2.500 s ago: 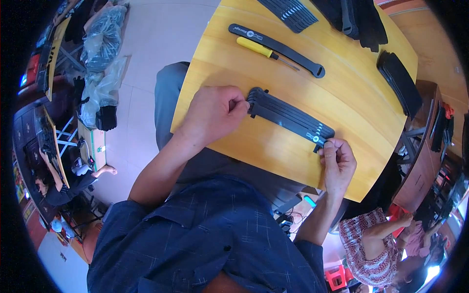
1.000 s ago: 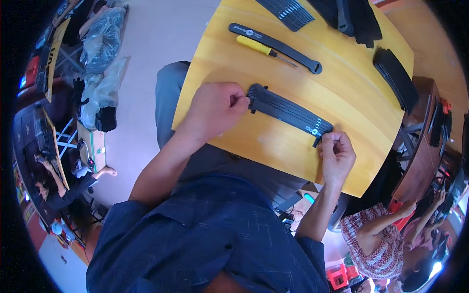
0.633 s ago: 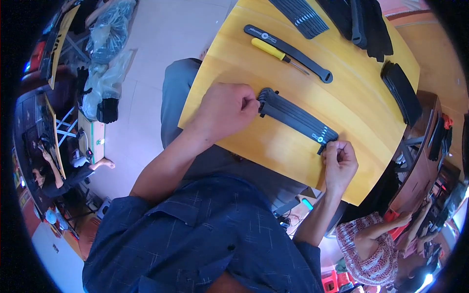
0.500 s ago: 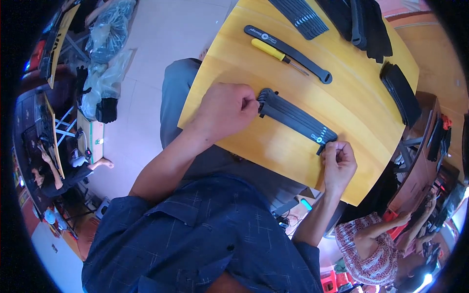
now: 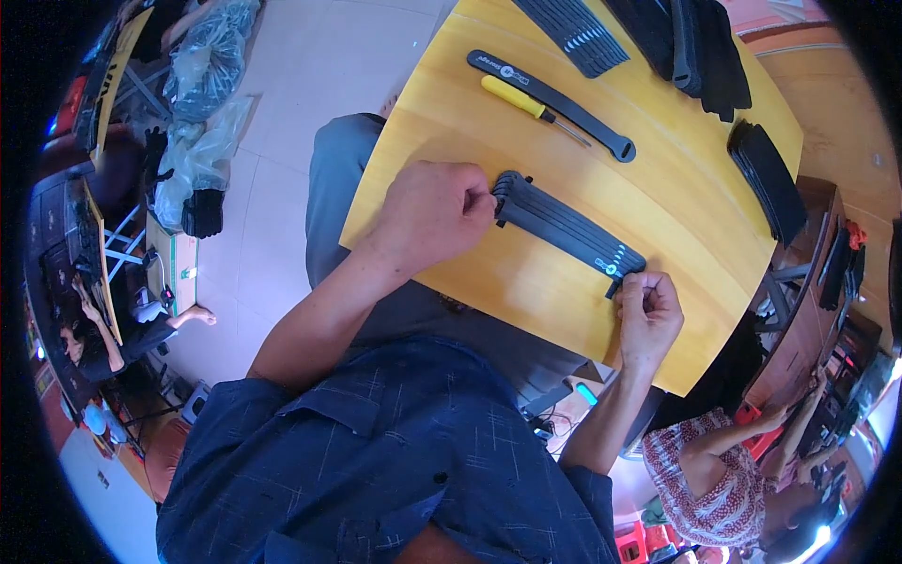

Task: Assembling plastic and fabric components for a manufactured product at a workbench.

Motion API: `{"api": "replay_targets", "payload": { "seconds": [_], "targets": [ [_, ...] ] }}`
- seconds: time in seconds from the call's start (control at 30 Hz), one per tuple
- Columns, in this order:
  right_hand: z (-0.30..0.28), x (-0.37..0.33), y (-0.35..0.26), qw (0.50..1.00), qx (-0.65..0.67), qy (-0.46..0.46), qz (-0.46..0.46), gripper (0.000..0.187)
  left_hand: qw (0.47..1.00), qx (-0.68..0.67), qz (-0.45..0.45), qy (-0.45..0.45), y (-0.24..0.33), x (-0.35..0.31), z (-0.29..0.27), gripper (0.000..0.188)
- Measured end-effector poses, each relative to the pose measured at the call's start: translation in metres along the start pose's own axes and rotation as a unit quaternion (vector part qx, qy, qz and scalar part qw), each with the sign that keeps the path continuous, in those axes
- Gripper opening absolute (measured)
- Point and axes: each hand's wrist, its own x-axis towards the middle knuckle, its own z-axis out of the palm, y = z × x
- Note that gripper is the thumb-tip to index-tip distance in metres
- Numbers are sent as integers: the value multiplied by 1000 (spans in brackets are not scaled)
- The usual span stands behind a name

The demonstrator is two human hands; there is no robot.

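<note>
A fanned bundle of black straps (image 5: pixel 568 226) lies slantwise on the wooden table (image 5: pixel 442 122) between my hands. Its rounded, slotted ends overlap at the left, and pale marks show at its right end. Thin black strips poke out past its edges near both ends. My left hand (image 5: pixel 437 211) is closed, thumb and forefinger pinched at the slotted end. With its fingertips pressed together, my right hand (image 5: pixel 650 315) grips the lower right corner. Whether either pinch also holds a thin strip is hidden by the fingers.
Beyond the bundle lie a yellow-handled screwdriver (image 5: pixel 515 97) and a single black strap (image 5: pixel 564 108). More straps (image 5: pixel 578 38) are fanned at the far edge; black stacks (image 5: pixel 766 183) sit at the right. A person in a patterned garment (image 5: pixel 709 479) works at lower right.
</note>
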Motion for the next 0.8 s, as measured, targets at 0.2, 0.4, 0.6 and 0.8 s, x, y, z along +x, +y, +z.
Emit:
{"api": "replay_targets", "payload": {
  "seconds": [0.2,0.4,0.6,0.8],
  "targets": [
    [0,-1,-8,1000,-7,6,22,12,1000,19,18,11,1,0,0,13],
    [3,0,-5,1000,12,6,19,12,1000,0,10,16,-2,-1,2,14],
    [3,1,-5,1000,2,12,17,11,1000,5,21,17,-3,0,2,15],
    [4,2,-5,1000,-21,21,2,15,1000,20,-16,-11,5,0,-2,18]
  ]
}}
